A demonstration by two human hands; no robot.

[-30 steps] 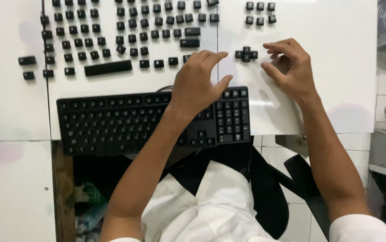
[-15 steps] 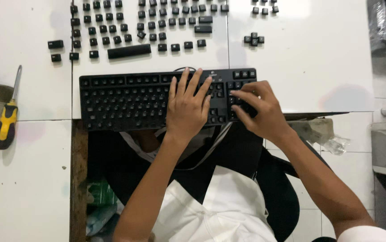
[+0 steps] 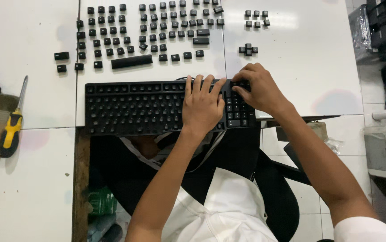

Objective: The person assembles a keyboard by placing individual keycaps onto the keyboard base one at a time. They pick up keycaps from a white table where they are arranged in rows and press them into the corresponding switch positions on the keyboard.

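Here the black keyboard (image 3: 157, 107) overhangs the white counter (image 3: 300, 67) edge, loose keycaps (image 3: 157, 31) just beyond. Left hand (image 3: 202, 107) lies flat, fingers spread, upon it; right hand (image 3: 258, 89) pinches at its top-right corner.

The left hand (image 3: 202, 107) lies flat, palm down, fingers spread and pointing away from the body, its forearm running up from the lower left. The right hand (image 3: 258, 89) sits just beside it, fingers curled down and pinched at the tips, forearm angling in from the lower right
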